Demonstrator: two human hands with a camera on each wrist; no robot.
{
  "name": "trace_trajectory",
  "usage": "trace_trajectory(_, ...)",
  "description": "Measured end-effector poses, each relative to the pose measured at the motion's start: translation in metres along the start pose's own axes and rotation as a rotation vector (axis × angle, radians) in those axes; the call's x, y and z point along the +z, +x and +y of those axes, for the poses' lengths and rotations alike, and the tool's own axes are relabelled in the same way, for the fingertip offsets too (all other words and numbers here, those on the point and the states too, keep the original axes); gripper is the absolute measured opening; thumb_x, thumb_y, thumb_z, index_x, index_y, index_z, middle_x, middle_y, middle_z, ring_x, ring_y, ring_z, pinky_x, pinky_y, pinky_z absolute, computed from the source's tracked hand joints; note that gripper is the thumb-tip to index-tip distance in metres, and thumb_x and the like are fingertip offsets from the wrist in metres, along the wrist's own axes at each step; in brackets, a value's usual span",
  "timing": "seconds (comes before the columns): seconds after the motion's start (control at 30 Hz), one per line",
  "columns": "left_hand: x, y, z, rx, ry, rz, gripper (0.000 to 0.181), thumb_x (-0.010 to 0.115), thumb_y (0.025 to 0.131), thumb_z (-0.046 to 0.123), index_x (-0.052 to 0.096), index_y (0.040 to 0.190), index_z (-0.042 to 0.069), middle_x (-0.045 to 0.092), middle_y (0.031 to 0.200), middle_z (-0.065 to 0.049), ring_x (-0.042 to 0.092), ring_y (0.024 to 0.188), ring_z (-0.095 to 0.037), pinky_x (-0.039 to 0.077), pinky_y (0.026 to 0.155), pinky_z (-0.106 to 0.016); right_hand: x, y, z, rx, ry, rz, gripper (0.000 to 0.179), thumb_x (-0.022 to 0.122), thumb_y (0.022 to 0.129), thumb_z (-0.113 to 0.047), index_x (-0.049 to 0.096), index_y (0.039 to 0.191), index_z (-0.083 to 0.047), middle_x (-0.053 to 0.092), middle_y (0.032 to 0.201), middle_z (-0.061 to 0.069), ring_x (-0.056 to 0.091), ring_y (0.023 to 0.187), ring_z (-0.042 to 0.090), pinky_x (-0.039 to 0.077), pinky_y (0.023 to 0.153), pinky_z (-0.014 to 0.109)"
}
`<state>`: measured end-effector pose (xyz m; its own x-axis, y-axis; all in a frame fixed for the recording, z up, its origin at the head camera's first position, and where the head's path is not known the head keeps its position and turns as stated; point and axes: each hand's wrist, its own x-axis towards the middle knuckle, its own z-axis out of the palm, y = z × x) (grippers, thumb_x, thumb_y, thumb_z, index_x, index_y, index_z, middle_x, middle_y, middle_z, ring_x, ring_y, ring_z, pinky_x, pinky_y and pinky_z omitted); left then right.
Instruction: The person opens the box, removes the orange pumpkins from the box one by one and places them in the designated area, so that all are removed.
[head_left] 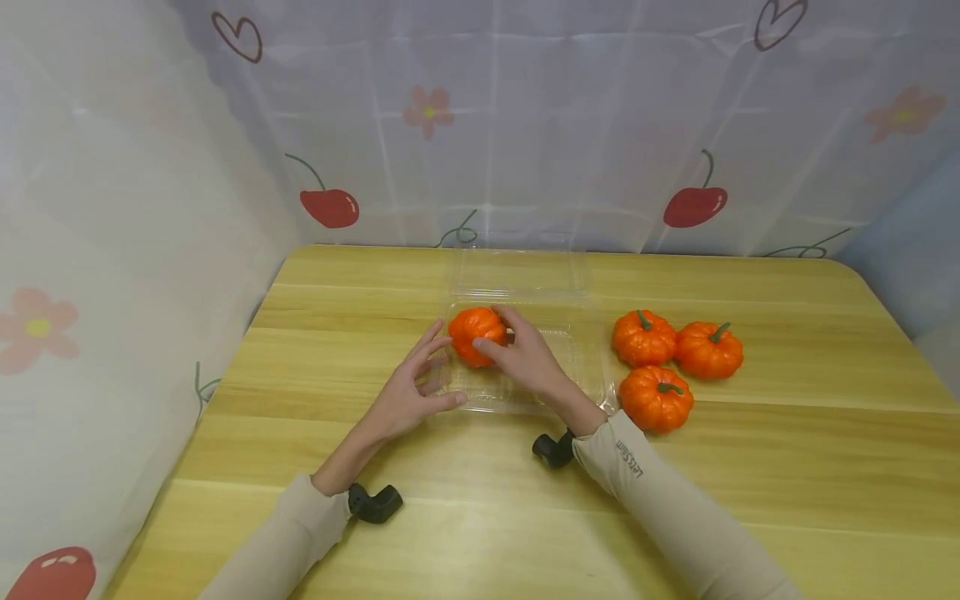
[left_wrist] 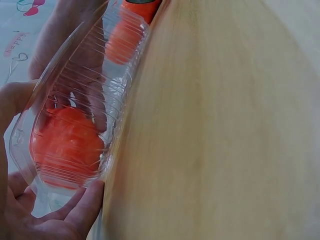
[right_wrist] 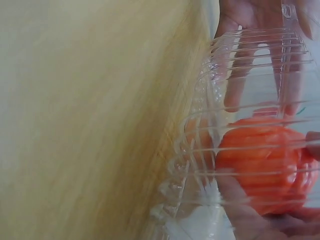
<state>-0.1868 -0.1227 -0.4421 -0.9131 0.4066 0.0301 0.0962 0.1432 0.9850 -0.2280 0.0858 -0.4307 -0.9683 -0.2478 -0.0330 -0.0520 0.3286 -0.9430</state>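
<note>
A small orange pumpkin (head_left: pixel 468 333) sits at the left end of an open clear plastic container (head_left: pixel 525 407). My right hand (head_left: pixel 528 358) reaches inside and grips it from the right, thumb at the front and fingers behind. Through the ribbed wall, the pumpkin (right_wrist: pixel 260 165) shows between the fingers in the right wrist view. My left hand (head_left: pixel 408 396) holds the container's near left corner, the thumb by the front wall and the fingers along the left side. In the left wrist view, fingertips (left_wrist: pixel 92 200) reach low to the container's end.
Three more orange pumpkins, one at the left back (head_left: pixel 643 338), one at the right (head_left: pixel 709 350) and one nearer (head_left: pixel 656 400), cluster right of the container. Its hinged lid (head_left: pixel 521 271) lies back toward the printed curtain (head_left: pixel 540 167). Everything stands on a wooden table (head_left: pixel 787 467).
</note>
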Motion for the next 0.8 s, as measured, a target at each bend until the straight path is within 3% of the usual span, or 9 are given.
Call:
trace_trajectory(0.2,-0.003,0.005,-0.021,0.022,0.010,0.008,0.089,0.076,0.083,-0.001,0.027,0.157,0.013,0.006,0.165,0.004,0.034,0.139,-0.040,0.040,0.107,-0.051,0.001,-0.001,0.000,0.015,-0.023,0.036,0.064,0.070,0.090,-0.021,0.045,0.147,-0.005,0.054,0.139,0.012,0.055,0.121,0.032,0.053,0.092,0.043)
trace_trajectory(0.4,-0.003,0.003,-0.023,0.041,0.031,0.012,0.087,0.078,0.084,0.007,0.031,0.156,0.018,0.008,0.164,0.006,0.036,0.139,-0.036,0.042,0.106,-0.047,-0.001,-0.002,-0.001,-0.023,-0.009,0.050,0.062,0.075,0.086,-0.020,0.051,0.143,-0.010,0.053,0.138,0.011,0.052,0.123,0.034,0.052,0.094,0.047)
trace_trajectory(0.8,-0.003,0.004,-0.023,0.057,0.053,0.024,0.082,0.079,0.083,0.009,0.036,0.153,0.012,0.009,0.165,0.002,0.038,0.137,-0.038,0.044,0.104,-0.043,-0.007,-0.002,0.000,-0.161,0.063,-0.006,0.062,0.073,0.088,-0.007,0.047,0.145,-0.010,0.056,0.136,0.015,0.057,0.117,0.032,0.051,0.096,0.047)
